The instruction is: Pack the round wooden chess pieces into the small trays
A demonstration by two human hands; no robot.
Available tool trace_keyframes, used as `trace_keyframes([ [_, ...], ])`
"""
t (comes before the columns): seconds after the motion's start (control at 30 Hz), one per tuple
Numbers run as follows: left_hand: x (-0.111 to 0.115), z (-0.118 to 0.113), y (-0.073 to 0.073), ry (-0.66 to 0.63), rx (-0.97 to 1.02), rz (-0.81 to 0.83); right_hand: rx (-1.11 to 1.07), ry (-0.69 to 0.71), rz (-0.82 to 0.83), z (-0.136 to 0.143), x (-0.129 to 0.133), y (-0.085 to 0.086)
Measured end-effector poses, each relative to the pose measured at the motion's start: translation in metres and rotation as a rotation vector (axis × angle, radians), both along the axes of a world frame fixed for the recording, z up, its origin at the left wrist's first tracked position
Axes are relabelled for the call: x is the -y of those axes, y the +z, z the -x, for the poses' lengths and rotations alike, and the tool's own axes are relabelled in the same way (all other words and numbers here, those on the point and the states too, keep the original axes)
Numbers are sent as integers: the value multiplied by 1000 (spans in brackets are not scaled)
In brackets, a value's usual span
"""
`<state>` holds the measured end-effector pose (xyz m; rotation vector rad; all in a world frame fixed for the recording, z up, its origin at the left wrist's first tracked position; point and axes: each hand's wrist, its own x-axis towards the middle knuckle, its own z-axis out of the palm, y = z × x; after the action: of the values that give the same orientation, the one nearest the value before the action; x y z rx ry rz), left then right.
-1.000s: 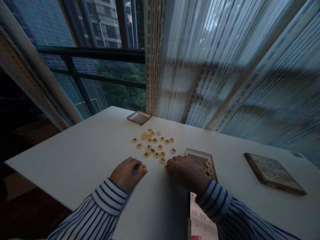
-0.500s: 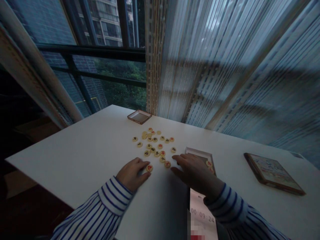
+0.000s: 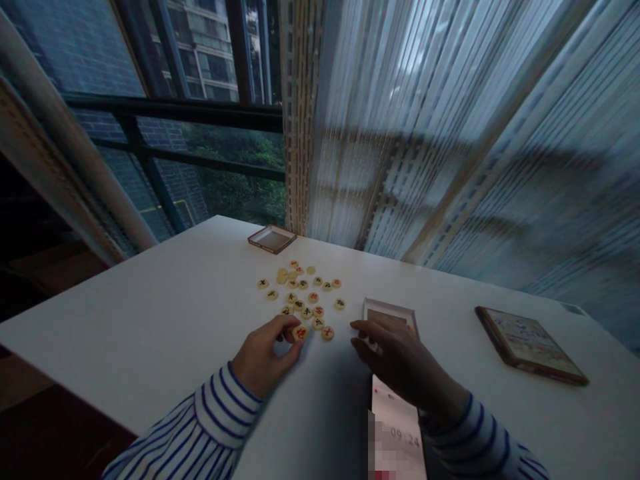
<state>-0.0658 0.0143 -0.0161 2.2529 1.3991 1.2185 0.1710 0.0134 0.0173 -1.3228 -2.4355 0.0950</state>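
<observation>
Between the thumb and fingers of my left hand (image 3: 266, 352) is a round Chinese chess piece (image 3: 301, 333) with a red character, tilted toward me. My right hand (image 3: 395, 353) hovers over the near part of an open box (image 3: 389, 307), thumb and fingers apart, nothing seen between them. Several more chess pieces (image 3: 313, 297) with red or black characters lie scattered beyond my hands; a few at the back show blank faces. A red-marked piece (image 3: 327, 333) lies just right of my left hand. Most of the box's inside is hidden behind my right hand.
A phone (image 3: 397, 433) showing a timer lies below my right hand. At the far table edge stands a shallow open tray (image 3: 272, 239). A flat box with a pictured top (image 3: 531, 345) lies to the right. Curtains (image 3: 370, 147) and a window border the white table (image 3: 165, 300).
My left hand has closed on the red-marked piece and tilted it up off the table. My right hand has shifted slightly. The whole view has moved a little to the right.
</observation>
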Motion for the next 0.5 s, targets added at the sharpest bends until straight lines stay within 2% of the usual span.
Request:
trace_keyframes([
  [0.13, -5, -14, 12, -49, 172, 119, -56, 9, 4, -9, -10, 12],
  [0.3, -23, -36, 36, -204, 399, 274, -108, -25, 38, -19, -20, 44],
  [0.4, -35, -52, 57, -298, 433, 323, -164, -28, 12, -27, -21, 57],
  [0.5, -46, -70, 74, -404, 390, 380, -208, -64, -37, -38, -20, 62],
])
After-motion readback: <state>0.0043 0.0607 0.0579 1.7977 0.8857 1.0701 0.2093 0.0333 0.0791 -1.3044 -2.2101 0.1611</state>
